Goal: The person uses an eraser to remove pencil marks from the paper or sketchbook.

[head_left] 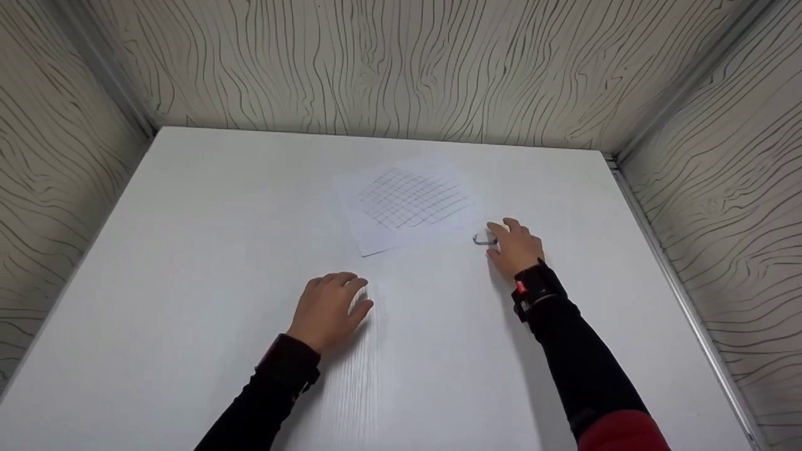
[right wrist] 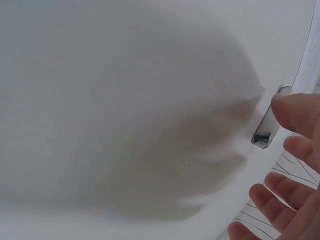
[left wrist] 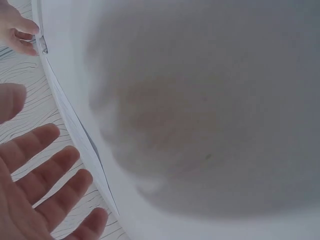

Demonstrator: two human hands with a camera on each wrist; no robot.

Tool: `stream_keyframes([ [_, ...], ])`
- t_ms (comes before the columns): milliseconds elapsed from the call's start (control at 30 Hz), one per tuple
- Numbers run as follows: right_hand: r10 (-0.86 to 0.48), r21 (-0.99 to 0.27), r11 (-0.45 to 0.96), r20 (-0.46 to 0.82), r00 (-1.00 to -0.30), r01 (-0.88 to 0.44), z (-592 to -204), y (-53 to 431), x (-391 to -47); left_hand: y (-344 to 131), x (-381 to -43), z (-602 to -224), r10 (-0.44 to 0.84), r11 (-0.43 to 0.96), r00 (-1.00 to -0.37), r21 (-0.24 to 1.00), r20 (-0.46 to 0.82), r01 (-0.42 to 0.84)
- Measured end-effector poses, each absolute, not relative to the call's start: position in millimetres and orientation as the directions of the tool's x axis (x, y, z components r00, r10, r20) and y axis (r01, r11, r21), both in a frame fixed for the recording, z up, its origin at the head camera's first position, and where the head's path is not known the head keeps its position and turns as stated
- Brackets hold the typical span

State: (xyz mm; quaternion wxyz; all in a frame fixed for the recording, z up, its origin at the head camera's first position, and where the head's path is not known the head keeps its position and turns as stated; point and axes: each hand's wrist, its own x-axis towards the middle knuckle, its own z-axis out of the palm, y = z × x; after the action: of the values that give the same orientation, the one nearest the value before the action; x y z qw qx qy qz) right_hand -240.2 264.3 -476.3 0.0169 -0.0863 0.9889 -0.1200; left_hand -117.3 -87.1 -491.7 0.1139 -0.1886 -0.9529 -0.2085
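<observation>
A small flat oblong piece [right wrist: 268, 122], pale with a dark rim and a shiny dark end, lies on the white table close to my right hand [head_left: 517, 249]. My right thumb [right wrist: 295, 114] overlaps its far end in the right wrist view, while the other fingers are spread apart and loosely bent. In the head view the piece shows between thumb and index finger. My left hand [head_left: 329, 310] hovers palm down over the table with relaxed, spread fingers and holds nothing. Beyond it lies a sheet of paper [head_left: 369, 241] with a crossed grid of dark lines.
The white table [head_left: 207, 250] reaches back to a wood-grain patterned wall [head_left: 376, 69]. Similar panels stand at both sides, with a metal strip [head_left: 683, 288] along the right edge. Both wrists carry dark straps.
</observation>
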Motion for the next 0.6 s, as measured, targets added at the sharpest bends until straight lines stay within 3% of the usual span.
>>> stream_keyframes([
  [200,-0.174,-0.243,0.950,0.116,-0.978,-0.197,-492,263,-251,-86,-116,-493,0.318,0.836,-0.901,0.361,0.295,0.413],
  [600,-0.194,-0.248,0.942,0.152,-0.969,-0.227,-503,262,-260,-86,-115,-497,0.319,0.835,-0.906,0.369,0.279,0.408],
])
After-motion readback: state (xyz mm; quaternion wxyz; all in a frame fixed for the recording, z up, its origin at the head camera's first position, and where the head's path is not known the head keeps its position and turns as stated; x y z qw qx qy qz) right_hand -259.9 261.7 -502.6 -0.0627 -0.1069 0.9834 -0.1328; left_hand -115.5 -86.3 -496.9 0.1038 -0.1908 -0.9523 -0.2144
